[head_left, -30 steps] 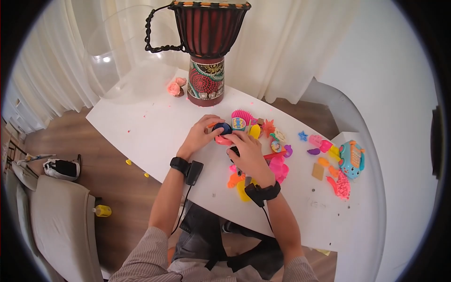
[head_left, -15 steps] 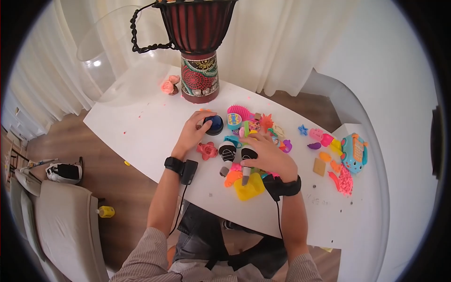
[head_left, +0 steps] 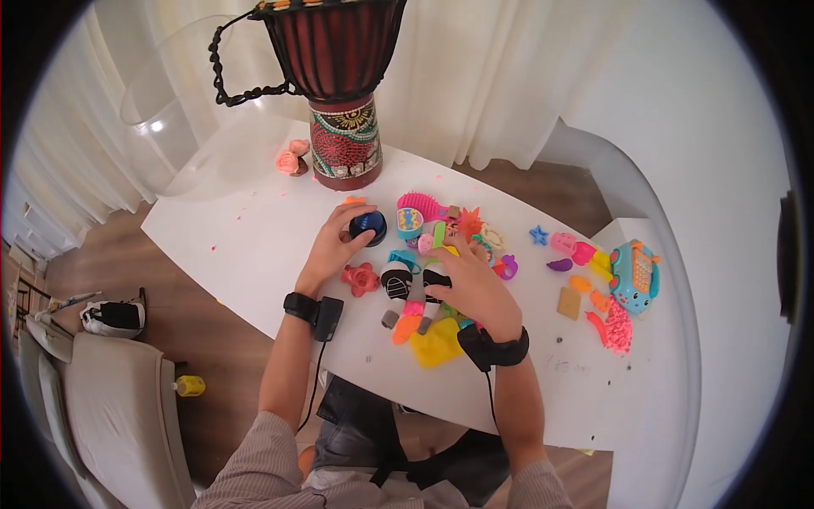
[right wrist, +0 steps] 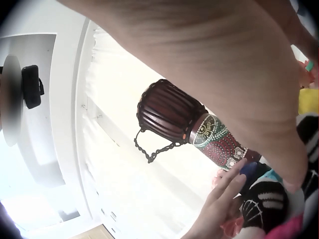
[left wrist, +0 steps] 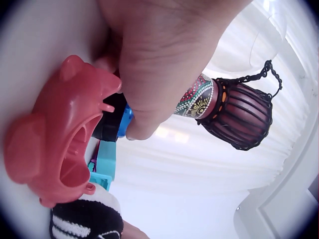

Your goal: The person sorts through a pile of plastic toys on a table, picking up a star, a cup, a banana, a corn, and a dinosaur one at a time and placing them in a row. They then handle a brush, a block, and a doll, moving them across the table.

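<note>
In the head view my left hand (head_left: 329, 246) curls its fingers and thumb around a round black piece with a blue top (head_left: 367, 227) on the white table (head_left: 246, 246). The left wrist view shows the thumb at the blue top (left wrist: 127, 119). Just nearer me lies a coral-pink hollow plastic toy (head_left: 360, 279). My right hand (head_left: 482, 288) hovers with spread, loosely bent fingers over a heap of small toys. Beneath and beside it are two black-and-white knitted pieces (head_left: 396, 282) with grey ends. A yellow piece (head_left: 437, 343) lies below them.
A tall djembe drum (head_left: 348, 144) stands at the back, with pink flowers (head_left: 292, 159) beside it. Pink brush (head_left: 420, 204) and orange star shape (head_left: 469, 222) lie behind the heap. At right are a toy telephone (head_left: 634, 276), blue star (head_left: 538, 235) and tan square (head_left: 569, 303).
The hands have parted: the left stays on the black-and-blue piece, while the right has moved right over the heap. The coral toy, formerly between the hands, now lies free on the table.
</note>
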The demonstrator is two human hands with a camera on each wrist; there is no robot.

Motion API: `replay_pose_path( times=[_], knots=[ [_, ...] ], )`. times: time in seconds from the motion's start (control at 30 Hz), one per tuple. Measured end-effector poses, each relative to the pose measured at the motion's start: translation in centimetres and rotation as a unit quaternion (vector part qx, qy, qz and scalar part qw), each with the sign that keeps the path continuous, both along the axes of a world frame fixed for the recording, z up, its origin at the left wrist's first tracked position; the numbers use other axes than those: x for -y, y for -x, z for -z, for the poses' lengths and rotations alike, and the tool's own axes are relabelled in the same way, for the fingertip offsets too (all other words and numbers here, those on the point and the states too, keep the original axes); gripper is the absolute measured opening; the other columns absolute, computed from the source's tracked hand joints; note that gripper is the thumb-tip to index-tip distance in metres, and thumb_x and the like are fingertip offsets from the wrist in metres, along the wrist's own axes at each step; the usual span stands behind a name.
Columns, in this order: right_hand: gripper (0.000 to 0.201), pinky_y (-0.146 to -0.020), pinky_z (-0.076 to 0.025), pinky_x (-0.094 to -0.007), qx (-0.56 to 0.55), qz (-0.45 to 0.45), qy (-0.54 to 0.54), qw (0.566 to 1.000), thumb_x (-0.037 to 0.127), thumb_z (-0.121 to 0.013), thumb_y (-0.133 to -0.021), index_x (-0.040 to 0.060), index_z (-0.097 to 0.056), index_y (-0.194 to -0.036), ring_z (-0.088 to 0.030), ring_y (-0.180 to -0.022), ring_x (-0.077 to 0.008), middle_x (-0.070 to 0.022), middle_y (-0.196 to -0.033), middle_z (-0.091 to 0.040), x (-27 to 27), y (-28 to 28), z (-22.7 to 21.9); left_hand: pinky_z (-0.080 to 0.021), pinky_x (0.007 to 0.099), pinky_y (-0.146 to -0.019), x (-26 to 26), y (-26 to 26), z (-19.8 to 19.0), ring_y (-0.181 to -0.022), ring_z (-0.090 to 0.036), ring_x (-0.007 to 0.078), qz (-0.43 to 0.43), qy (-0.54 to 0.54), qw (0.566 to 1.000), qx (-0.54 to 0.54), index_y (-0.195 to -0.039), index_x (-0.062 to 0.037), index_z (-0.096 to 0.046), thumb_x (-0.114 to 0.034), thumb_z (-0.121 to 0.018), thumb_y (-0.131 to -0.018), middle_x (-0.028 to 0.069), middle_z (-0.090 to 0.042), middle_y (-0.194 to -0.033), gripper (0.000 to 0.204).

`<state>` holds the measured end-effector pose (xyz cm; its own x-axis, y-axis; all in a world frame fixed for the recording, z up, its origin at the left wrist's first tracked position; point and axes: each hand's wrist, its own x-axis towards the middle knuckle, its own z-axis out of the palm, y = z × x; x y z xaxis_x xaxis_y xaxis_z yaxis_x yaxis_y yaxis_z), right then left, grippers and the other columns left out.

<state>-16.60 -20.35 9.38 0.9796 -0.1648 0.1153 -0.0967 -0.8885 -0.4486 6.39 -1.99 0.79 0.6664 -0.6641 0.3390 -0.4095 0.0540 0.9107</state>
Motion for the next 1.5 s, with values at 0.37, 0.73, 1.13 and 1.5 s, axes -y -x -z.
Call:
replay_pose_path(
  times=[0.37, 0.73, 1.13, 1.5],
  knots=[
    [0.054, -0.098, -0.049, -0.0524, 0.028, -0.008, 0.01, 1.0, 0.011, -0.081, -0.077, 0.0066, -0.059, -0.126, -0.059, -0.114, -0.0439, -0.0204, -0.126, -0.058, -2.6, -0.7, 1.7, -0.048, 0.0194, -0.068, -0.1, 0.2, -0.9, -0.107, -0.062, 0.0059, -0.017, -0.014, 0.999, -0.027, -0.136, -0.0118, -0.067, -0.005, -0.076, -0.094, 0.0045, -0.058, -0.144, 0.044],
    [0.064, -0.097, -0.054, -0.0363, 0.13, 0.001, -0.286, 0.949, 0.008, -0.078, -0.082, 0.0089, -0.058, -0.142, -0.062, -0.114, -0.0234, -0.0136, -0.125, -0.065, 3.4, 1.5, -3.1, -0.054, 0.0254, -0.075, -1.2, 1.6, -4.2, -0.088, -0.066, 0.0115, -0.069, -0.04, 0.98, -0.181, -0.13, -0.0131, -0.069, -0.016, -0.073, -0.1, 0.0049, -0.064, -0.136, 0.031],
    [0.059, -0.096, -0.054, -0.0338, 0.256, 0.289, -0.363, 0.848, 0.007, -0.078, -0.087, 0.0079, -0.058, -0.143, -0.064, -0.113, -0.0195, -0.0083, -0.128, -0.066, 11.9, 23.2, 0.2, -0.057, 0.0499, -0.087, -0.9, 11.4, -7.7, -0.104, -0.07, 0.0368, -0.005, -0.311, 0.924, 0.224, -0.124, -0.0199, -0.067, -0.041, -0.08, -0.086, 0.0074, -0.063, -0.119, 0.045],
    [0.061, -0.091, -0.057, -0.0355, 0.19, 0.464, -0.2, 0.842, 0.004, -0.081, -0.08, 0.0086, -0.061, -0.137, -0.066, -0.11, -0.0231, -0.01, -0.126, -0.068, 12.1, 34.7, 4.0, -0.058, 0.0482, -0.085, -0.9, 10.5, -6.9, -0.101, -0.069, 0.0401, 0.037, -0.278, 0.928, 0.243, -0.13, -0.0136, -0.059, -0.015, -0.077, -0.085, 0.0153, -0.061, -0.117, 0.049]
  ],
)
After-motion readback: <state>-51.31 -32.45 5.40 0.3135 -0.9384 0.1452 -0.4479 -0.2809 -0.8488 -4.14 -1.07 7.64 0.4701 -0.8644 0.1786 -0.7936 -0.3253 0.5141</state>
